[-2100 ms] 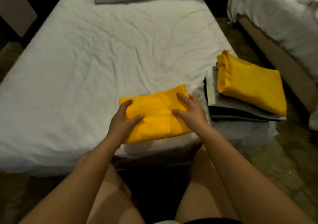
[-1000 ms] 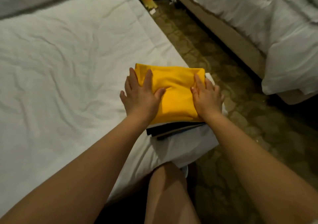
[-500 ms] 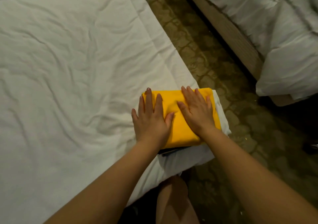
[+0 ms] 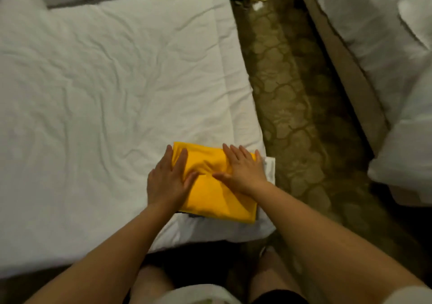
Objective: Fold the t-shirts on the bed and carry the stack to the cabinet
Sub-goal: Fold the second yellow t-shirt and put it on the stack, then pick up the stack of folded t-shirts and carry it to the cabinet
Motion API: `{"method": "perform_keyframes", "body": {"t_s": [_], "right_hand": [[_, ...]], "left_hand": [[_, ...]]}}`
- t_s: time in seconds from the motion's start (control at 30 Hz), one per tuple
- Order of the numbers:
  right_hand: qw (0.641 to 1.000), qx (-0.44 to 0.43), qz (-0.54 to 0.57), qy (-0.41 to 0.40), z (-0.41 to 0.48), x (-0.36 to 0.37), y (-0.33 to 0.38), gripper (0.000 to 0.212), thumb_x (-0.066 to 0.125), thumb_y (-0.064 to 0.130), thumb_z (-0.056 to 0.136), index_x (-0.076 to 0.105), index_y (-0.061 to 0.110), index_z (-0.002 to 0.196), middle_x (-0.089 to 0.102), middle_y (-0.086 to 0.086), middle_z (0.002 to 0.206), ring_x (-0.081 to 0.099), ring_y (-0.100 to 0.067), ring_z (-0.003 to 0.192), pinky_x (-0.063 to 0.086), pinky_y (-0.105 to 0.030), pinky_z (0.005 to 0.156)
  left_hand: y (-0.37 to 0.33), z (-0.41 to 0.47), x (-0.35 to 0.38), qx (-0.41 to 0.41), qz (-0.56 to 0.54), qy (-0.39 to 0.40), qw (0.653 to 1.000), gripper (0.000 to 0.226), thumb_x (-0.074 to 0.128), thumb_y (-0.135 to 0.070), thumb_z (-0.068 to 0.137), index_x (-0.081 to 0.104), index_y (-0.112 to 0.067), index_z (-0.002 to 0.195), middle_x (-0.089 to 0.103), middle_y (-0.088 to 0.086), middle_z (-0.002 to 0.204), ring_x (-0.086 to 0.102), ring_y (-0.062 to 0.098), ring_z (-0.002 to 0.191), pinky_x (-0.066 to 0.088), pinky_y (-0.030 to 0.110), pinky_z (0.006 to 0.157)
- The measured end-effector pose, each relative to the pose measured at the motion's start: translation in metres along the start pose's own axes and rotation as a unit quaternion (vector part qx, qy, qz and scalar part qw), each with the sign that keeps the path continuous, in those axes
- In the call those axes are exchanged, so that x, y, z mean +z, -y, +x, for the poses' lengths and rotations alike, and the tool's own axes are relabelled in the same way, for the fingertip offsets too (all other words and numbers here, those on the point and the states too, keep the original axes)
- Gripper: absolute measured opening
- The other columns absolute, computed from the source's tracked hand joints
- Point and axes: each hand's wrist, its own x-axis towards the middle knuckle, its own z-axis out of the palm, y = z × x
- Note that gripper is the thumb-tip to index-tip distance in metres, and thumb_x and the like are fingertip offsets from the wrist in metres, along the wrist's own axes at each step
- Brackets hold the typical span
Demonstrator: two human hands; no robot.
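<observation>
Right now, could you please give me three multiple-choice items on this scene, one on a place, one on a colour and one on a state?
1. Where does the stack of folded shirts lie on the bed?
A. by the pillows
B. at its near right corner
C. in its middle

2. What colour is the top shirt?
A. yellow
B. red
C. blue

3. How are the hands placed?
A. both raised in the air
B. one under the stack
C. both flat on the top shirt

Answers: 1 B, the stack sits by the edge next to the floor. 2 A, its cloth is plain yellow. 3 C, the left hand and right hand press down with spread fingers.
</observation>
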Motion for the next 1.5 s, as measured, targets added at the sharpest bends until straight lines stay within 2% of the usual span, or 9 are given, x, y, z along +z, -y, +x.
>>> {"method": "perform_keyframes", "body": {"t_s": [0.13, 0.33, 0.5, 0.6, 0.7, 0.83, 1.1, 1.3, 1.5], "right_hand": [[0.997, -0.051, -0.002, 0.063, 0.01, -0.017, -0.017, 0.102, 0.047, 0.077, 0.074, -0.002, 0.028, 0.15, 0.01, -0.001, 0.158, 0.009, -0.022, 0.145, 0.004, -0.055, 0.114], [0.99, -0.083, 0.015, 0.109, 0.013, -0.027, -0.025, 0.103, 0.058, 0.073, 0.071, 0.009, 0.026, 0.15, 0.025, -0.003, 0.154, 0.029, -0.027, 0.139, 0.028, -0.047, 0.11], [0.967, -0.107, 0.127, 0.195, 0.043, -0.044, -0.036, 0.079, 0.065, 0.054, 0.078, 0.033, 0.023, 0.143, 0.044, -0.004, 0.143, 0.045, -0.025, 0.127, 0.039, -0.034, 0.099], [0.957, -0.067, 0.153, 0.238, 0.065, -0.053, -0.048, 0.08, 0.061, 0.054, 0.082, 0.026, 0.023, 0.147, 0.032, -0.005, 0.151, 0.035, -0.025, 0.135, 0.032, -0.034, 0.106], [0.943, -0.062, 0.168, 0.28, 0.087, -0.056, -0.062, 0.09, 0.063, 0.053, 0.08, 0.017, 0.022, 0.15, 0.021, -0.005, 0.155, 0.025, -0.026, 0.14, 0.027, -0.036, 0.109], [0.904, -0.082, 0.148, 0.392, 0.118, -0.038, -0.081, 0.098, 0.063, 0.05, 0.081, 0.002, 0.02, 0.151, 0.013, -0.007, 0.157, 0.021, -0.025, 0.142, 0.027, -0.035, 0.11], [0.863, -0.111, 0.124, 0.477, 0.144, -0.023, -0.087, 0.102, 0.066, 0.043, 0.082, -0.005, 0.014, 0.15, 0.012, -0.008, 0.157, 0.023, -0.026, 0.141, 0.033, -0.034, 0.103], [0.833, -0.115, 0.114, 0.529, 0.124, -0.019, -0.072, 0.098, 0.07, 0.049, 0.076, 0.013, 0.015, 0.148, 0.035, -0.004, 0.147, 0.045, -0.025, 0.126, 0.042, -0.032, 0.096], [0.865, -0.169, 0.092, 0.463, 0.099, -0.006, -0.058, 0.102, 0.078, 0.055, 0.064, 0.025, 0.012, 0.14, 0.044, -0.004, 0.133, 0.05, -0.025, 0.119, 0.046, -0.035, 0.09]], "left_hand": [[-0.029, -0.018, -0.003, -0.092, 0.044, -0.038, 0.994, 0.068, 0.036, -0.062, 0.088, 0.021, -0.03, 0.147, 0.014, 0.009, 0.156, 0.024, 0.036, 0.139, 0.025, 0.06, 0.104], [-0.099, -0.043, -0.012, -0.126, 0.023, -0.088, 0.988, 0.051, 0.038, -0.028, 0.07, 0.067, -0.018, 0.11, 0.064, 0.007, 0.119, 0.054, 0.035, 0.117, 0.039, 0.061, 0.092], [-0.129, -0.04, 0.003, -0.129, -0.042, -0.119, 0.984, 0.047, 0.042, -0.028, 0.075, 0.063, -0.015, 0.115, 0.064, 0.008, 0.114, 0.049, 0.027, 0.113, 0.041, 0.043, 0.094], [-0.15, -0.026, 0.004, -0.228, -0.092, -0.072, 0.967, 0.058, 0.048, -0.037, 0.09, 0.035, -0.016, 0.142, 0.044, 0.009, 0.139, 0.042, 0.029, 0.123, 0.038, 0.039, 0.093], [-0.169, -0.008, 0.011, -0.322, -0.094, -0.067, 0.94, 0.079, 0.044, -0.058, 0.087, 0.013, -0.018, 0.149, 0.029, 0.009, 0.148, 0.03, 0.03, 0.131, 0.027, 0.044, 0.103], [-0.191, 0.02, 0.034, -0.456, -0.083, -0.074, 0.883, 0.091, 0.041, -0.07, 0.081, 0.019, -0.013, 0.148, 0.034, 0.016, 0.144, 0.035, 0.038, 0.127, 0.023, 0.048, 0.108], [-0.215, 0.036, 0.047, -0.605, -0.131, -0.119, 0.776, 0.087, 0.052, -0.062, 0.08, 0.019, -0.018, 0.147, 0.027, 0.011, 0.146, 0.023, 0.033, 0.134, 0.013, 0.048, 0.112], [-0.222, 0.021, 0.041, -0.683, -0.184, -0.098, 0.7, 0.07, 0.057, -0.052, 0.083, 0.019, -0.045, 0.141, 0.015, 0.011, 0.145, 0.02, 0.036, 0.129, 0.034, 0.05, 0.095], [-0.222, -0.003, 0.05, -0.69, -0.279, -0.17, 0.646, 0.077, 0.059, -0.045, 0.082, 0.013, -0.044, 0.143, 0.003, 0.008, 0.15, 0.012, 0.038, 0.135, 0.032, 0.053, 0.101]]}}
